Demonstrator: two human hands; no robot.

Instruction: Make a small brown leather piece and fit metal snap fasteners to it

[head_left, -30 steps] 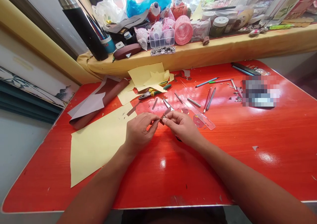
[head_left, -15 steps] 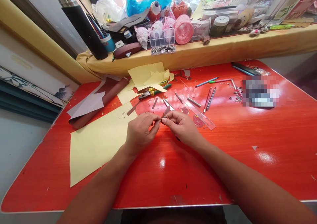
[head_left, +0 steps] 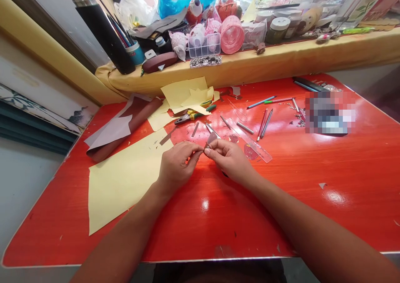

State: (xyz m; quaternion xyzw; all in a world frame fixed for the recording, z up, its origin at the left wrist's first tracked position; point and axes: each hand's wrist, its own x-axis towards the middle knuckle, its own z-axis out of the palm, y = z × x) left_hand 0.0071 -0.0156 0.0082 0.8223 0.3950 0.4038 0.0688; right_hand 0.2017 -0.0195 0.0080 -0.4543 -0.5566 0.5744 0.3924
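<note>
left hand [head_left: 178, 162]: pinching | right hand [head_left: 229, 159]: pinching | gripped between them: small brown strip [head_left: 212, 137], greyish far end, metallic glint nearer, mostly covered

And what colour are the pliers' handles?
The pliers' handles are green and yellow, showing best in the head view.
</note>
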